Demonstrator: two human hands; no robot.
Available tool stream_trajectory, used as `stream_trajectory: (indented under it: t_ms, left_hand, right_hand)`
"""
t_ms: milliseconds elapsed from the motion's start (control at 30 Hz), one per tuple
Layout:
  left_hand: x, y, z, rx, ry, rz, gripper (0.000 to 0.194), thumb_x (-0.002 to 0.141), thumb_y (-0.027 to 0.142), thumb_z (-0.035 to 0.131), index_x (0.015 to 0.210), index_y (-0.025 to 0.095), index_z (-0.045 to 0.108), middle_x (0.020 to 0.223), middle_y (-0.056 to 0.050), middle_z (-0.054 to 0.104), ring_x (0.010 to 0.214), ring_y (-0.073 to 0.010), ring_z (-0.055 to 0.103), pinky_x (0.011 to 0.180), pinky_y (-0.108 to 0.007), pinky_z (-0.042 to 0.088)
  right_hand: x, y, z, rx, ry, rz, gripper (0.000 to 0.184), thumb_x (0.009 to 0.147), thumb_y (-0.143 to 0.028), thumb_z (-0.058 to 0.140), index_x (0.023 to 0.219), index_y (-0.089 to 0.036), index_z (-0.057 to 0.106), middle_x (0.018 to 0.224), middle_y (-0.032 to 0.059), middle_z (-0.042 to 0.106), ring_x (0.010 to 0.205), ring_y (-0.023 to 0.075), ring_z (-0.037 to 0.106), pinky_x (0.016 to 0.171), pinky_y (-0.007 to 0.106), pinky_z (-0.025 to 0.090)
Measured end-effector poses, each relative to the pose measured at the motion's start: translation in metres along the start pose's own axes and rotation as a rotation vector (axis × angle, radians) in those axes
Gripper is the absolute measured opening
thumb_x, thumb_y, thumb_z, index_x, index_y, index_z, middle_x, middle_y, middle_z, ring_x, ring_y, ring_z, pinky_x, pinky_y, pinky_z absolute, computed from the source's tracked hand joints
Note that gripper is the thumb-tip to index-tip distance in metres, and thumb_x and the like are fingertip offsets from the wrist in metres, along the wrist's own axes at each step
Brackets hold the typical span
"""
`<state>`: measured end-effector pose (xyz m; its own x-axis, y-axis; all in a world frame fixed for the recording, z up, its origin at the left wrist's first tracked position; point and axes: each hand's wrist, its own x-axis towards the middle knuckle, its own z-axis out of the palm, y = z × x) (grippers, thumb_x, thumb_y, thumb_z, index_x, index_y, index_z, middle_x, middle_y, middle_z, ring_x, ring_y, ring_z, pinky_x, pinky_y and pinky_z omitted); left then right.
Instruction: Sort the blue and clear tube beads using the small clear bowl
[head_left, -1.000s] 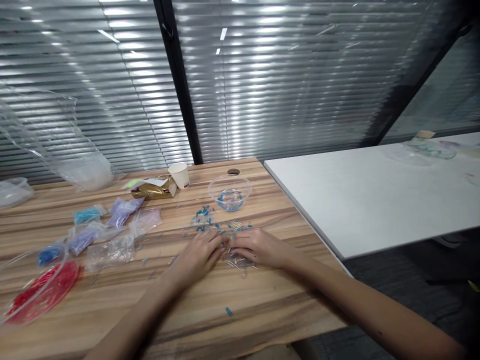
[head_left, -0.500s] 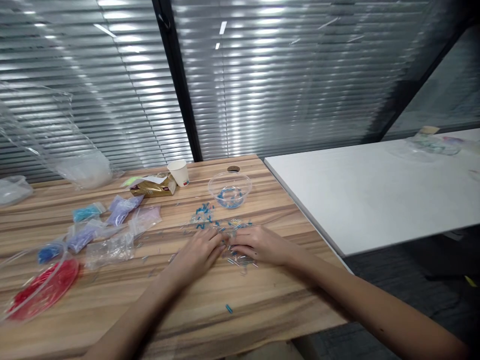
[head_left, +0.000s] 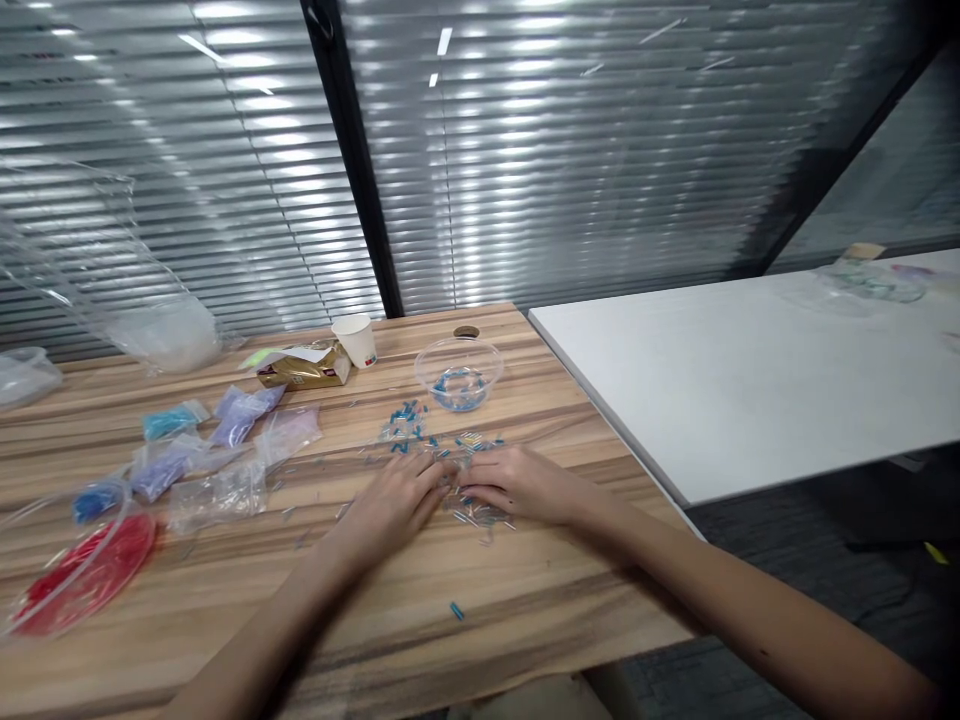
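Note:
My left hand (head_left: pixel 396 500) and my right hand (head_left: pixel 517 483) lie palm down on the wooden table (head_left: pixel 247 620), fingertips meeting over a scatter of small tube beads (head_left: pixel 450 470), blue and clear. Both hands have their fingers drawn together at the beads; what they pinch is too small to make out. Just beyond the hands stands a clear plastic bowl (head_left: pixel 458 374) with blue beads inside. A single blue bead (head_left: pixel 455 610) lies alone nearer the table's front edge.
Small bags of blue, purple and clear beads (head_left: pixel 217 450) lie to the left, with a bag of red beads (head_left: pixel 82 575) at the far left. A paper cup (head_left: pixel 355 340) and a gold packet (head_left: pixel 304 368) stand behind. A white table (head_left: pixel 750 380) adjoins on the right. Blinds close the back.
The view has tilted slightly; both hands stay at the bead pile with only small finger movements.

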<state>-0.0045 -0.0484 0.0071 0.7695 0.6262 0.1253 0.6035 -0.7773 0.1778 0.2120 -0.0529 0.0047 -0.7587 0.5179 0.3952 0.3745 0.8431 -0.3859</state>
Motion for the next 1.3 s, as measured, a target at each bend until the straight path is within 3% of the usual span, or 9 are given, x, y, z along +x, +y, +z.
stream_trajectory:
  t_ms: [333,933,1300]
  left_hand:
    - [-0.001,0.001,-0.001,-0.011,0.013,0.008,0.023,0.096,0.022,0.038,0.111,0.018,0.054,0.1,-0.008,0.059,0.095,-0.0215,0.054,0.081,-0.034,0.043]
    - [0.0,0.0,0.0,0.013,0.019,0.029,0.025,0.097,0.024,0.035,0.113,0.017,0.053,0.097,-0.008,0.058,0.093,-0.0209,0.054,0.081,-0.036,0.044]
    - [0.0,-0.001,0.001,0.026,0.01,0.024,0.026,0.096,0.023,0.037,0.117,0.018,0.051,0.103,-0.008,0.059,0.098,-0.0226,0.053,0.085,-0.038,0.043]
  right_hand:
    - [-0.001,0.002,-0.001,-0.037,-0.012,0.024,0.016,0.09,-0.017,0.052,0.082,-0.013,0.065,0.081,0.0048,0.066,0.073,0.0141,0.059,0.068,0.024,0.046]
    - [-0.001,0.001,-0.002,0.029,0.0,0.018,0.014,0.09,-0.016,0.051,0.093,-0.013,0.065,0.09,0.0064,0.067,0.079,0.0147,0.061,0.072,0.025,0.048]
    - [-0.001,0.001,-0.015,-0.026,-0.118,0.134,0.013,0.089,-0.017,0.054,0.088,-0.013,0.066,0.085,0.0058,0.067,0.077,0.0154,0.061,0.07,0.026,0.046]
